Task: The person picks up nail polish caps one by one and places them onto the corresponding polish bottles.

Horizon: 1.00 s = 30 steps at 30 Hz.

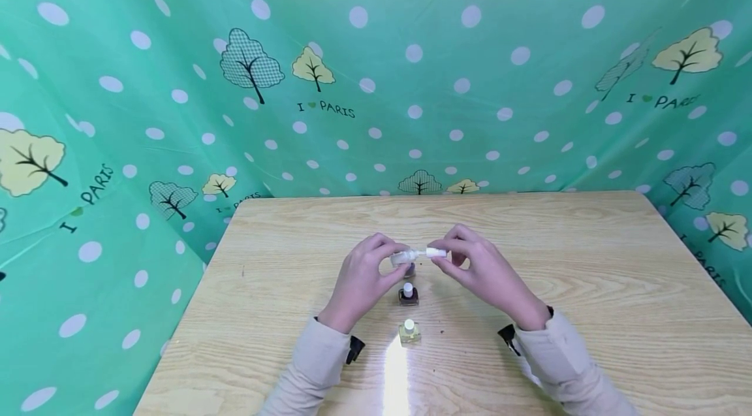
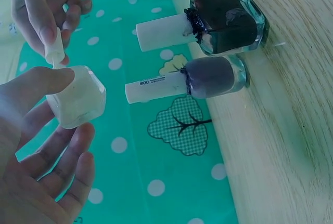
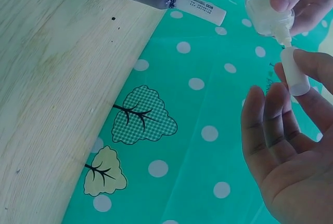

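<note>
My left hand (image 1: 360, 280) pinches a nail polish bottle (image 2: 82, 100) with whitish polish between thumb and fingers, tipped on its side above the table. With thumb and fingertips, my right hand (image 1: 484, 271) holds the bottle's white cap (image 3: 295, 73). The cap stands a little apart from the glass neck, with a thin stem between them. Below the hands, a purple nail polish bottle (image 2: 210, 77) stands upright, partly hidden by the left hand in the head view. Nearer to me stand a dark nail polish bottle (image 1: 408, 297) and a pale yellow nail polish bottle (image 1: 409, 334), both with white caps on.
The wooden table (image 1: 587, 253) reaches back to a green dotted curtain (image 1: 376, 76) printed with trees. A bright light reflection lies on the table in front of the yellow bottle. Small dark specks dot the wood.
</note>
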Motion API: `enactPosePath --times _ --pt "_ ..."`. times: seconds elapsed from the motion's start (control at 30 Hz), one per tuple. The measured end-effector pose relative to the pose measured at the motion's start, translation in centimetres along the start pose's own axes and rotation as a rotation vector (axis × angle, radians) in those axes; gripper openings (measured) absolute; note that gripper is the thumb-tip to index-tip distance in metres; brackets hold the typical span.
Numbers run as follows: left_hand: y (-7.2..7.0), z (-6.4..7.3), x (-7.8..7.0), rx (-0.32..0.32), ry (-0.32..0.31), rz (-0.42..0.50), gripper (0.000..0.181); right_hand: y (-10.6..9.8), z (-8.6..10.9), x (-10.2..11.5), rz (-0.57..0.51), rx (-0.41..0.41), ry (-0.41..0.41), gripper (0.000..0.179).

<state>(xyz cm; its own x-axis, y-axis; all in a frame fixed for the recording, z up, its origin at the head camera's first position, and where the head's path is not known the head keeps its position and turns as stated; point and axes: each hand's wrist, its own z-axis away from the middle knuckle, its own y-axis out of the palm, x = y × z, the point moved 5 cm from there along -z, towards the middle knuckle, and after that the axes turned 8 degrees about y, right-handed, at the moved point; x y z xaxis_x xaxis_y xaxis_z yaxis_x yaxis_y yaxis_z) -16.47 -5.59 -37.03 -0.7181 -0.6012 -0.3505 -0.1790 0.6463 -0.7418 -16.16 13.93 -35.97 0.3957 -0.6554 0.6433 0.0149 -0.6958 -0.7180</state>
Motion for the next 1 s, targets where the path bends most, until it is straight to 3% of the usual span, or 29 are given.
enactPosePath --times 0.67,1.0 --pt "0.4 -0.2 -1.2 0.058 0.036 -0.018 0.027 1.0 -0.1 0.5 0.021 0.054 -0.010 0.018" --pt "0.4 0.0 -1.6 0.036 0.063 -0.045 0.026 1.4 -0.1 0.2 0.054 0.094 -0.044 0.015"
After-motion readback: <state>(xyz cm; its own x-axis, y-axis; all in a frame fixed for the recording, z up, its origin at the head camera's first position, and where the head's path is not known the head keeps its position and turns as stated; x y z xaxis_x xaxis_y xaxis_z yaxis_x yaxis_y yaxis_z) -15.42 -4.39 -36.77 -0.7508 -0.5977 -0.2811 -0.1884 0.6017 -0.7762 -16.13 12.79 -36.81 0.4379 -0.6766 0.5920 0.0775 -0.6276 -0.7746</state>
